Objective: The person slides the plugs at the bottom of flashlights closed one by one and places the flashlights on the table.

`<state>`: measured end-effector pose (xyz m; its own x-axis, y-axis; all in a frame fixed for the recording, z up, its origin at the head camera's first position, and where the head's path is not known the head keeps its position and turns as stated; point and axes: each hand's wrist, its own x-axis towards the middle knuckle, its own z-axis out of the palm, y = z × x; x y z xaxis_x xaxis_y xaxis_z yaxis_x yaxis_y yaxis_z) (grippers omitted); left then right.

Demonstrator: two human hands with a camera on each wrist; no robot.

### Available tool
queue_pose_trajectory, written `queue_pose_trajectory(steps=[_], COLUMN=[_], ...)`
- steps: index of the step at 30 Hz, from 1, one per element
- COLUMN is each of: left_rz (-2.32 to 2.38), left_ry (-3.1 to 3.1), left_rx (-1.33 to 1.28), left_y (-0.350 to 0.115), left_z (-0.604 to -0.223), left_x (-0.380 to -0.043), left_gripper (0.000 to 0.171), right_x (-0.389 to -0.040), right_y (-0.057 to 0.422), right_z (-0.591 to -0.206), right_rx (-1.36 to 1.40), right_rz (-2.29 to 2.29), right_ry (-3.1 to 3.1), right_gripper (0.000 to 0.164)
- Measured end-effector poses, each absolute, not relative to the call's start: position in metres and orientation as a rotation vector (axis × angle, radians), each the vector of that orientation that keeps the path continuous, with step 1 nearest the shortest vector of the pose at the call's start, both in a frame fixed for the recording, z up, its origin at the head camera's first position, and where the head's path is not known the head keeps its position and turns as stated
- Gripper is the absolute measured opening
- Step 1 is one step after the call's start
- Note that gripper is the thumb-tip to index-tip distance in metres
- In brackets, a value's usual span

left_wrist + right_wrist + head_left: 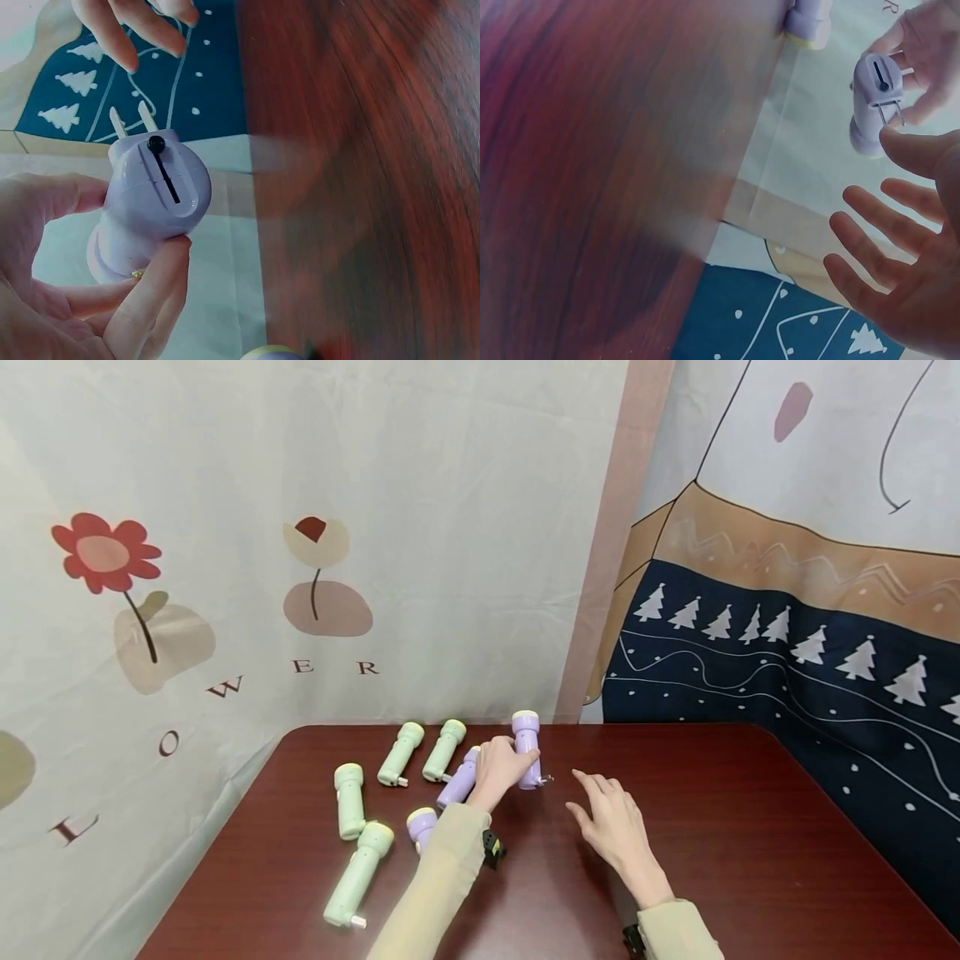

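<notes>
My left hand (497, 770) pinches a purple flashlight (527, 743) with a yellow rim between thumb and fingers. Two metal prongs (133, 120) stick out near its base, as the left wrist view shows, and a black-marked slot (169, 176) runs across the base's end. To the right, my right hand (618, 827) hovers apart from the flashlight, its fingers spread and nothing in them. Two other purple flashlights, one beside the left hand (457, 785) and one nearer me (422, 823), are partly hidden by the left hand and sleeve.
Several green flashlights lie on the left of the dark red table (750, 827): two at the back, one at the left (350, 802) and one in front (356, 881). Printed cloth (465, 527) hangs behind the table's back edge.
</notes>
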<state>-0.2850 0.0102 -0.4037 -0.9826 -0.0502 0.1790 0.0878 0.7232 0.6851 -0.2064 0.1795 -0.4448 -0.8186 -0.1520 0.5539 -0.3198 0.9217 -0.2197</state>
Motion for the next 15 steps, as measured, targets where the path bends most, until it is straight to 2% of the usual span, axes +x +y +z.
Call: queue_pose_trajectory(steps=[6,15], left_rz=[-1.145,-1.147], left_ry=[-2.746,-2.692], left_rx=[-0.050,-0.081], left_y=[0.012,0.016], left_z=[-0.403,-0.401], left_x=[-0.276,-0.259], left_gripper=[0.040,0.043], right_x=[-0.206,-0.207], right_y=[0.176,0.169], right_z=[-0.444,-0.446], right_rx=[0.385,0.479], right_rz=[0.377,0.311], right_ry=[-2.488,-2.412], right_gripper=[0.049,0.051])
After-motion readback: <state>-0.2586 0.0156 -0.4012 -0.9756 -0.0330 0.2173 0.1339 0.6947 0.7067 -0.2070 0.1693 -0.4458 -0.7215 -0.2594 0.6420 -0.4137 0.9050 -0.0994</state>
